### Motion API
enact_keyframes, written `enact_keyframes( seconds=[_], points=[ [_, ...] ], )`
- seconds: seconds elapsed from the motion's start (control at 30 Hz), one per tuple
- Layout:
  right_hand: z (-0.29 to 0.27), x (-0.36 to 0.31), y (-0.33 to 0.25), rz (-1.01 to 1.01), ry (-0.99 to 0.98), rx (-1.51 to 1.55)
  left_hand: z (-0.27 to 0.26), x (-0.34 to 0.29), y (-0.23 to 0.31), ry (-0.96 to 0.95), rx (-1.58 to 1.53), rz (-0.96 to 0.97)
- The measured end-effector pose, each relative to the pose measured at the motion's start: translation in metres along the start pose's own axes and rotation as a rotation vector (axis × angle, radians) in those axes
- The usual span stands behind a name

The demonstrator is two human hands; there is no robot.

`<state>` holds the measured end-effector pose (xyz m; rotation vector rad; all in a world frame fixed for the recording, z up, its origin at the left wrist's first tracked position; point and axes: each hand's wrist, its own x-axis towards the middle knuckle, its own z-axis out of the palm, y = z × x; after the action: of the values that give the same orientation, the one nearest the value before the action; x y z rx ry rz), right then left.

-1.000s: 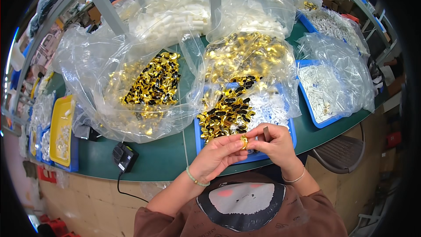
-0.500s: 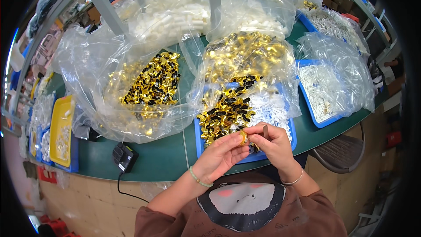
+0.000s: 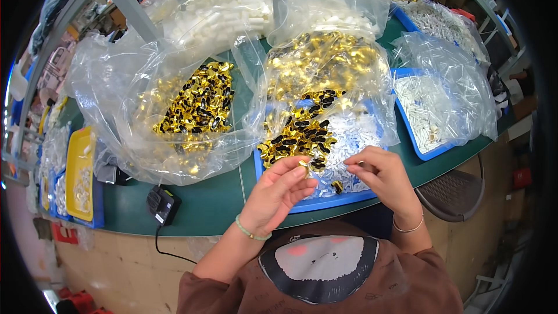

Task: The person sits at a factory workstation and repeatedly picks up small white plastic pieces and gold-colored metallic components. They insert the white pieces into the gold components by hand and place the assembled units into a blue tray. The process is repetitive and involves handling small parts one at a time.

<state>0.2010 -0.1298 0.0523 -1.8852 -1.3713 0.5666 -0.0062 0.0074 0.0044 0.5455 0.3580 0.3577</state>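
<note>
The left hand (image 3: pixel 278 189) pinches a small gold clip (image 3: pixel 303 166) between thumb and fingertips, held just above the near edge of the blue tray (image 3: pixel 325 202). The right hand (image 3: pixel 385 177) hovers over the tray's right part, fingers curled toward the thumb; whether it grips anything cannot be told. In the tray, a heap of gold-and-black clips (image 3: pixel 296 136) lies on small white parts (image 3: pixel 354 139). Beyond the tray a clear bag of gold pieces (image 3: pixel 319 61) droops over its far edge. Left of the tray sits another clear bag of gold-and-black clips (image 3: pixel 197 104); a black power adapter (image 3: pixel 161 204) lies near-left. Right of it stands a second blue tray under plastic (image 3: pixel 433 96).
</note>
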Motion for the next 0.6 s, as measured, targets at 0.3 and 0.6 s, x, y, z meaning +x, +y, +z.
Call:
enact_keyframes(
  seconds=[0.3,0.6],
  points=[
    [0.023,-0.002,0.029,-0.028,0.053,-0.241,-0.002,0.001,0.002,0.148,0.291,0.118],
    [0.030,0.002,0.031,-0.065,0.068,-0.318,0.008,0.003,0.001,0.145,0.261,0.060]
  ],
)
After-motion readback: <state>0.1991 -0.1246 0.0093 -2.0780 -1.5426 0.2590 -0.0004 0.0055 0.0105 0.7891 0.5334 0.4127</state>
